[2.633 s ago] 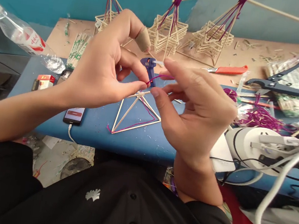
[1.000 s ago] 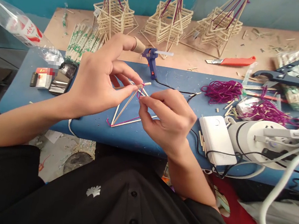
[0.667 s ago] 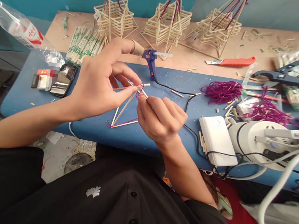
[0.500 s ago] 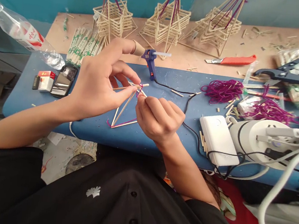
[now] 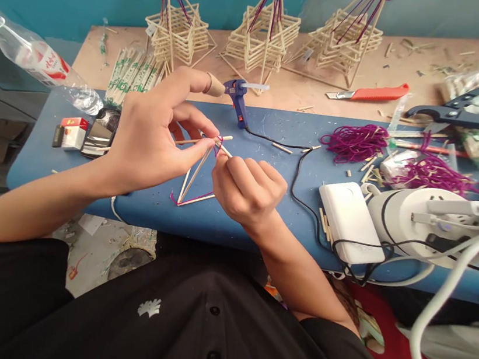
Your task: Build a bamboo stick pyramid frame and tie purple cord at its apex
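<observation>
Thin wooden sticks joined into an angular frame point(image 5: 198, 167) stand above the blue mat, with purple string at the lower left corner. My left hand point(image 5: 158, 127) pinches the frame between thumb and a finger, where sticks cross at the top. Its index finger, wearing a tan cover, is raised away from the sticks. Purple string point(image 5: 219, 146) wraps that crossing and runs down to my right hand point(image 5: 247, 189). The right hand is closed, thumb and index pinched on the string close to a stick end; its other fingers are curled, and the string inside them is hidden.
A blue glue gun point(image 5: 239, 106) lies behind my hands, its black cord trailing right. Purple yarn point(image 5: 354, 141), an orange utility knife point(image 5: 369, 93), dark cutters point(image 5: 464, 115) and a white power bank point(image 5: 351, 222) lie rightward. Several finished stick structures point(image 5: 262, 41) stand behind; a bottle point(image 5: 45, 62) leans left.
The view has shifted slightly, so things sit a little differently in it. Both hands keep the same grip at the stick crossing, with hardly any movement.
</observation>
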Available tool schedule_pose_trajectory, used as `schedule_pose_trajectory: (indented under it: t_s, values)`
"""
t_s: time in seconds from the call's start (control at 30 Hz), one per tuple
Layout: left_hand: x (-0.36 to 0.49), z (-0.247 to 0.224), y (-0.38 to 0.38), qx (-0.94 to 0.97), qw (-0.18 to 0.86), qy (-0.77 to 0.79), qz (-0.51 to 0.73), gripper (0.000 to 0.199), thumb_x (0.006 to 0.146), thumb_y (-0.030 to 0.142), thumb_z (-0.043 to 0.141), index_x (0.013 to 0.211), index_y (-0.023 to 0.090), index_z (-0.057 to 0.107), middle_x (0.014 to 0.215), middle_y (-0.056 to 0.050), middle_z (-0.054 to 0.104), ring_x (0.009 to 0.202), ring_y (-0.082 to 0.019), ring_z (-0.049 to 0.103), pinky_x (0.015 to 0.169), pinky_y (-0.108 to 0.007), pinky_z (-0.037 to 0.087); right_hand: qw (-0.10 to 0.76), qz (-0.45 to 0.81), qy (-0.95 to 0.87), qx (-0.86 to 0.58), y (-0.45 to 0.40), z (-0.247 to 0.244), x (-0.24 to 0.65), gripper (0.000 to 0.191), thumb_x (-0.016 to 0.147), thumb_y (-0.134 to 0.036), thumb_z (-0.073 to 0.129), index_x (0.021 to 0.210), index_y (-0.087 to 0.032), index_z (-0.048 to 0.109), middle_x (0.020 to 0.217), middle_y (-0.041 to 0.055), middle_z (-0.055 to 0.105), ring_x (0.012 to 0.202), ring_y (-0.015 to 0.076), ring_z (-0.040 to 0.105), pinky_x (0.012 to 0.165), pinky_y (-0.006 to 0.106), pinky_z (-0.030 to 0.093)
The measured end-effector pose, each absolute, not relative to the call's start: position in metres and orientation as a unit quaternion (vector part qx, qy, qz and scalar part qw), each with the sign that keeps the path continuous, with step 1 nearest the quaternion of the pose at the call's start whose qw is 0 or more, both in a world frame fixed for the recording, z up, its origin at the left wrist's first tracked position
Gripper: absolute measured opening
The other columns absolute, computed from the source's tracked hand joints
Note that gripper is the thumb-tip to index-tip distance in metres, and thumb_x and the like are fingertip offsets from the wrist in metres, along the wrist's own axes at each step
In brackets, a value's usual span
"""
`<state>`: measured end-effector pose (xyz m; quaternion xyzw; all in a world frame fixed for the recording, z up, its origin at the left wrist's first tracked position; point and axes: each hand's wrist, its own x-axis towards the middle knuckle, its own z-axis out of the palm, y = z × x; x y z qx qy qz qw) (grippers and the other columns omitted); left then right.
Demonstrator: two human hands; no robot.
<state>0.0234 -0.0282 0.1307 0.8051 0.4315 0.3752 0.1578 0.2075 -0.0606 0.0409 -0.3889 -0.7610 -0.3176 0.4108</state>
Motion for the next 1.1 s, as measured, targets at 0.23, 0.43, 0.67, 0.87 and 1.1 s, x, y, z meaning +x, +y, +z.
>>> schedule_pose_trajectory:
  t_s: [0.23,0.43,0.67,0.87,1.1]
  values:
    - [0.024,0.133,-0.03,0.802,0.216,0.428,0.358,0.048,0.086,0.025,0.085,0.13,0.032,0.067,0.1,0.002,0.085,0.084,-0.02,0.085,0.07,-0.032,0.07,0.477,-0.225,-0.736,-0.425,-0.063,0.031,0.202,0.018,0.099,-0.015,0.071,0.085,-0.023,0.077,0.057,-0.0049,0.054,0.054,0.0112,0.04,0.054,0.036,0.028]
    - [0.02,0.131,-0.038,0.81,0.108,0.443,0.369,0.048,0.084,0.03,0.088,0.128,0.029,0.069,0.106,-0.001,0.087,0.094,-0.024,0.086,0.07,-0.037,0.067,0.497,-0.154,-0.728,-0.448,-0.07,0.025,0.203,0.016,0.097,-0.019,0.069,0.088,-0.027,0.08,0.058,-0.0033,0.057,0.053,0.0121,0.045,0.055,0.035,0.032]
    - [0.023,0.118,-0.043,0.782,0.165,0.433,0.417,0.043,0.09,0.031,0.086,0.129,0.031,0.066,0.103,0.002,0.087,0.079,-0.019,0.084,0.067,-0.034,0.069,0.624,0.007,-0.668,-0.405,-0.074,0.071,0.21,0.011,0.096,-0.013,0.071,0.094,-0.023,0.077,0.083,0.0054,0.073,0.074,0.0174,0.067,0.065,0.035,0.053]
    - [0.023,0.115,-0.043,0.777,0.178,0.434,0.419,0.043,0.094,0.029,0.082,0.133,0.034,0.066,0.108,0.005,0.086,0.094,-0.021,0.087,0.073,-0.035,0.069,0.579,0.171,-0.664,-0.441,-0.047,0.116,0.212,0.019,0.093,-0.007,0.072,0.081,-0.02,0.071,0.083,0.0019,0.069,0.075,0.0141,0.063,0.063,0.03,0.05]
    - [0.025,0.113,-0.037,0.76,0.208,0.437,0.434,0.043,0.088,0.028,0.084,0.127,0.031,0.066,0.105,0.004,0.088,0.089,-0.02,0.086,0.064,-0.034,0.065,0.46,0.352,-0.643,-0.501,0.012,0.105,0.213,0.024,0.095,-0.006,0.069,0.076,-0.019,0.066,0.066,-0.0047,0.06,0.062,0.0078,0.051,0.064,0.026,0.045]
